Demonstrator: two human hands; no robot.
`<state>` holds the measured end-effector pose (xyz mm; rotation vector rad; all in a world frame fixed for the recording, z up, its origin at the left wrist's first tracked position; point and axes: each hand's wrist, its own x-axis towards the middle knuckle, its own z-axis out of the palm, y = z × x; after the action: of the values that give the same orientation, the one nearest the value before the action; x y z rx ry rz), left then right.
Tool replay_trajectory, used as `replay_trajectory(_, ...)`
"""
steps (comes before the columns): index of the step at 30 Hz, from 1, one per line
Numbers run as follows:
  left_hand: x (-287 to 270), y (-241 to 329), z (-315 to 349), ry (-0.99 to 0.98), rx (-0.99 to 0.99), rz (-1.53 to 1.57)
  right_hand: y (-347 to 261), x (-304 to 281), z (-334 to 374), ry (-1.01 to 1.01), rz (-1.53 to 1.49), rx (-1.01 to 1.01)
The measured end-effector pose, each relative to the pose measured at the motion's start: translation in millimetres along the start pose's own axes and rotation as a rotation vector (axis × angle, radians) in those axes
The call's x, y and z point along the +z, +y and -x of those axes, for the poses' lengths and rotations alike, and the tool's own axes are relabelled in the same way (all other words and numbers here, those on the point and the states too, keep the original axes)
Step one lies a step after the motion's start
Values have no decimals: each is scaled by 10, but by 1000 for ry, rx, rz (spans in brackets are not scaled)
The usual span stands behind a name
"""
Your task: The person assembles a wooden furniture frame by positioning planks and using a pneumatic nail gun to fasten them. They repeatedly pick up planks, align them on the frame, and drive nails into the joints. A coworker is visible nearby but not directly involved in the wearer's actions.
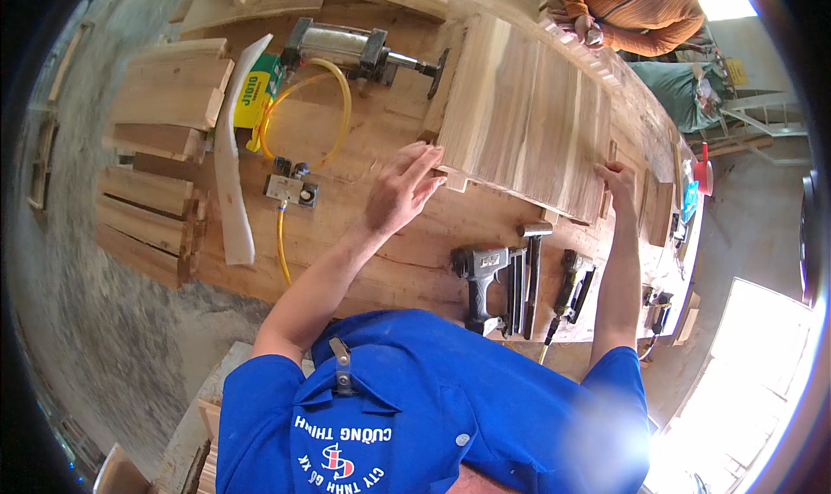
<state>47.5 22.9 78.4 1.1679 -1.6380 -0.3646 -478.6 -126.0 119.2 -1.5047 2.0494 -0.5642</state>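
Note:
A wide wooden panel (pixel 524 117) of several pale and brown boards lies on the workbench (pixel 381 277) in front of me. My left hand (pixel 404 188) is at its near left corner, with the fingertips and thumb gripping the edge beside a small wood block (pixel 453 180). At the right edge, my right hand (pixel 617 182) has its fingers curled round the panel's side; the fingertips are partly hidden. A pneumatic cylinder (pixel 338 48) has its rod pointing at the panel's left side. Nearer to me lie a hammer (pixel 534 260) and a nail gun (pixel 481 273).
Stacked boards (pixel 164 96) and a white foam strip (pixel 234 165) are at the left. A yellow air hose (pixel 346 117) loops to a valve (pixel 290 189). A second air tool (pixel 573 286) lies near my right forearm. Across the bench is a person in an orange top (pixel 640 13).

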Motion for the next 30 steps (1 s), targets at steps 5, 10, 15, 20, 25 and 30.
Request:
replay_trajectory(5, 59, 13, 391, 27, -353, 113, 37, -31, -61, -33, -76, 40)
replay_trajectory(10, 152, -218, 484, 1, -255, 59, -14, -14, -77, -22, -79, 74)
replay_trajectory(15, 161, -395, 523, -2, -193, 86, -37, -9, -29, -30, -146, 105)
replay_trajectory(20, 160, -401, 547, -9, -215, 89, -86, 9, 11, -7, -198, 116)
replay_trajectory(25, 161, -390, 495, -15, -185, 22, -107, 35, 16, 5, -182, 123)
replay_trajectory(30, 163, -376, 510, -22, -211, 32, -59, 34, -12, 9, -189, 108)
